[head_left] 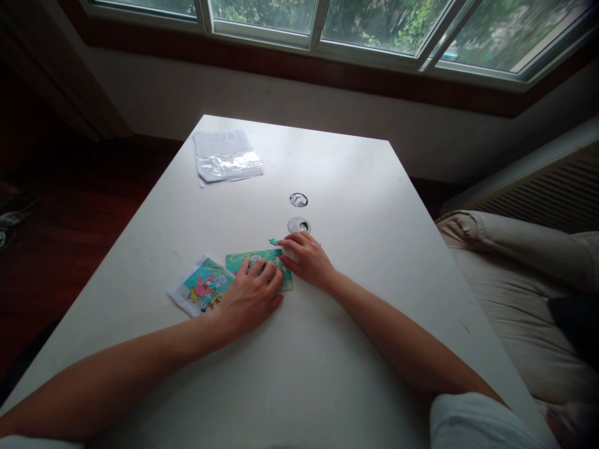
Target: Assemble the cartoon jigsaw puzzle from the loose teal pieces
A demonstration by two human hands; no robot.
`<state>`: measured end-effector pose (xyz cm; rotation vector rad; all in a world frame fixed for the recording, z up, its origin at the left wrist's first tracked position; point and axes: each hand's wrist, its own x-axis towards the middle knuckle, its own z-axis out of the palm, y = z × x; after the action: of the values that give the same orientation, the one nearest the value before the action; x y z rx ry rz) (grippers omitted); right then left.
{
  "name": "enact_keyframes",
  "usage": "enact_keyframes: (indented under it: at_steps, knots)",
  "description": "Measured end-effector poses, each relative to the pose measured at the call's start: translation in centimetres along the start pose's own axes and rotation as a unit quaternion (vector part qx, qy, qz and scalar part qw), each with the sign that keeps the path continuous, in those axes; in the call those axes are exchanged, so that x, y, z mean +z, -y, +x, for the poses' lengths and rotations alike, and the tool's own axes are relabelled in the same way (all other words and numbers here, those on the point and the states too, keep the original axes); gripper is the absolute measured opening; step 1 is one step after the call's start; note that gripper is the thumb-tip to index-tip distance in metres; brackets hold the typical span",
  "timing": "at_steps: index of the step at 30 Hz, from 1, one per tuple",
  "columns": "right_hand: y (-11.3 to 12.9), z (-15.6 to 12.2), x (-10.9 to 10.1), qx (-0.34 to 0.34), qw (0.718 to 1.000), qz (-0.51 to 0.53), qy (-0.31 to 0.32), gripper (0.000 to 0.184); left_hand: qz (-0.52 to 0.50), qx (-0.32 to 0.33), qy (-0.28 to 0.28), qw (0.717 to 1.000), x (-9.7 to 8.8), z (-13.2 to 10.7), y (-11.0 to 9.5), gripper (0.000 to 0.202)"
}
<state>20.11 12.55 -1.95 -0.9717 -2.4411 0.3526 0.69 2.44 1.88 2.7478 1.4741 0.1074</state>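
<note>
A small jigsaw puzzle (236, 258) with a green and yellow cartoon picture lies flat on the white table. My left hand (255, 290) rests palm down over its lower part, fingers spread and slightly bent, hiding much of the picture. At the puzzle's right end, my right hand (306, 257) has its thumb and forefinger around a small green puzzle piece (279, 252); the fingers partly cover it. Another loose green piece (273, 241) lies by the right forefinger's tip, just above the puzzle. Left of the puzzle is a picture packet (202, 285) with cartoon figures, partly behind my left hand.
Papers in a clear plastic sleeve (227, 156) lie at the table's far left. Two round table inserts (298, 199) are beyond my right hand. The white table (327, 168) stands before a window, with a beige padded seat (505, 299) on the right.
</note>
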Motion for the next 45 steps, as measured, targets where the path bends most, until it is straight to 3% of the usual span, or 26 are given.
enact_keyframes:
  at_steps: [10, 18, 24, 31, 37, 42, 45]
  knots:
    - [0.8, 0.9, 0.0, 0.022, 0.999, 0.005, 0.026, 0.015, 0.003, 0.006, 0.011, 1.0, -0.2, 0.1, -0.1, 0.042]
    - [-0.6, -0.1, -1.3, 0.029, 0.999, -0.014, 0.021, 0.009, -0.005, 0.012, 0.009, 1.0, -0.1, 0.0, 0.1, 0.041]
    - [-1.4, -0.4, -1.8, 0.011, 0.999, -0.019, 0.025, 0.014, -0.004, 0.01, 0.009, 1.0, -0.1, -0.1, 0.1, 0.043]
    - [-2.8, -0.2, -1.8, 0.065, 0.996, -0.027, -0.049, 0.027, -0.014, 0.011, 0.006, 1.0, -0.1, -0.1, 0.0, 0.042]
    - [-4.3, 0.3, -1.6, 0.049, 0.998, -0.04, -0.024, 0.034, -0.008, 0.021, 0.016, 1.0, -0.1, -0.1, -0.1, 0.038]
    - [-6.9, 0.0, -3.7, 0.103, 0.994, -0.012, -0.035, 0.033, -0.009, 0.021, 0.013, 1.0, 0.1, -0.2, 0.0, 0.039]
    - [-8.1, -0.8, -5.6, 0.124, 0.991, 0.043, 0.026, 0.025, -0.012, 0.021, 0.014, 1.0, 0.1, -0.1, 0.0, 0.039]
